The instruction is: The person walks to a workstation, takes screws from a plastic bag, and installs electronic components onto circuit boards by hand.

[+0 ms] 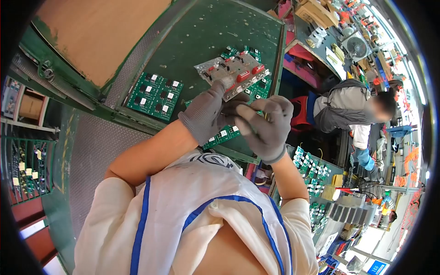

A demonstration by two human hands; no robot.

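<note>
My left hand (206, 110), in a grey glove, is closed at the near corner of a clear plate with red blocks and metal parts on it (238, 69). The plate lies tilted over green circuit boards (262, 88). My right hand (268, 126), also gloved in grey, is beside the left with its fingers curled inward. Whatever its fingertips may pinch is hidden. A green board with white-topped parts (155, 96) rests on the green surface left of my hands. More green board (223, 136) shows below my wrists.
The dark green work surface (206, 34) has a raised metal edge. A tan panel in a green frame (98, 34) stands at upper left. Several circuit boards (314, 169) lie on a bench at right. Another person (343, 105) sits at the bench beyond, beside a fan (357, 47).
</note>
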